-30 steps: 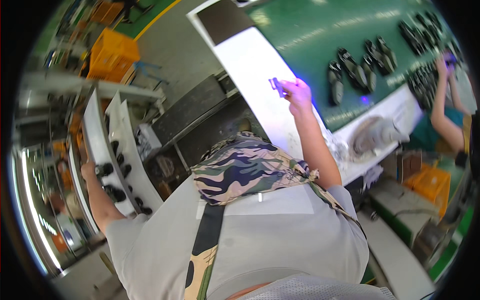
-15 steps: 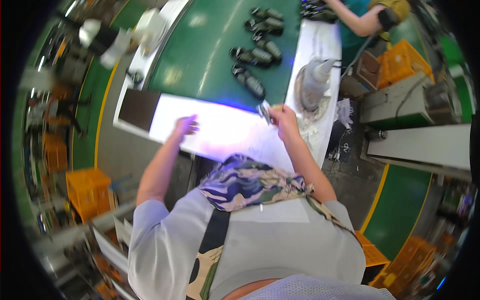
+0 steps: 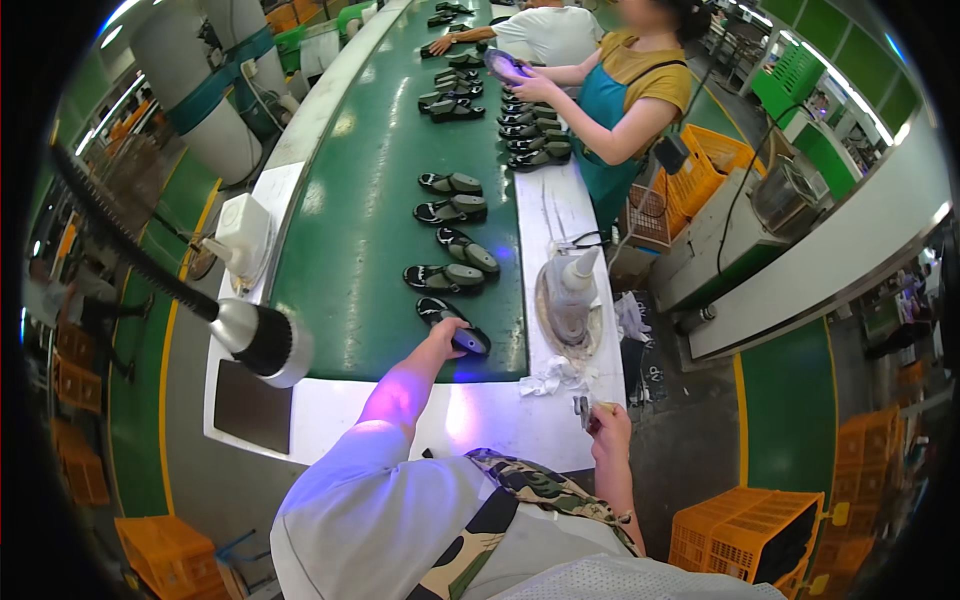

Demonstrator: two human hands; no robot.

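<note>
My left hand (image 3: 448, 336) reaches forward over the green conveyor belt (image 3: 345, 290). Its fingers are closed around the heel end of the nearest black shoe (image 3: 434, 309), which has a grey shoe last inside and lies on the belt. Further up the belt lie several more such shoes, among them a pair with white marks (image 3: 440, 278). Past the right side of the white table edge, my right hand (image 3: 611, 428) is closed on a small brush-like tool with a grey head (image 3: 583, 409); its exact kind is unclear. Crumpled white tissue (image 3: 553, 376) lies near that hand.
A bottle with a pointed nozzle (image 3: 572, 300) stands on the right ledge. A lamp on a flexible arm (image 3: 268, 343) hangs at left, near a white container (image 3: 240, 238). Two co-workers (image 3: 630, 110) stand along the belt's right side. An orange crate (image 3: 740, 535) is at lower right.
My left hand has gone from above the white table to the nearest shoe and gripped it. My right hand, still holding the tool, has moved right. The view has tilted up.
</note>
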